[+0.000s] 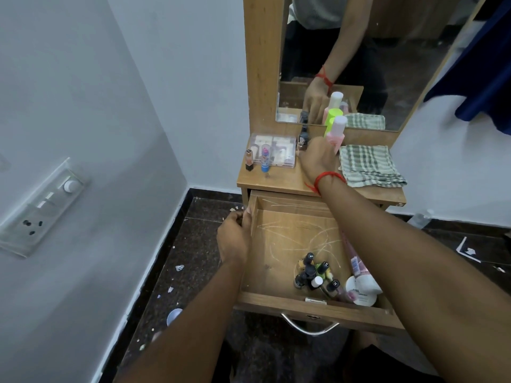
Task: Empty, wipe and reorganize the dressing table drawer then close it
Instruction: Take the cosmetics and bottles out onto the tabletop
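On my feed the drawer (276, 244) stands pulled out below the dressing table top (279, 180). The left hand (233, 239) grips the drawer's left wall, fingers curled over the edge. The right hand (315, 157) reaches onto the top, just in front of a pink bottle (338, 131) (its fingers are hidden from me, so I cannot tell whether it holds anything). About 6 nail polish bottles (315, 272) and a white tube (362, 291) lie in the drawer's near right corner. A checked cloth (367, 165) lies folded on the top's right side, and a clear case (276, 149) sits on its left.
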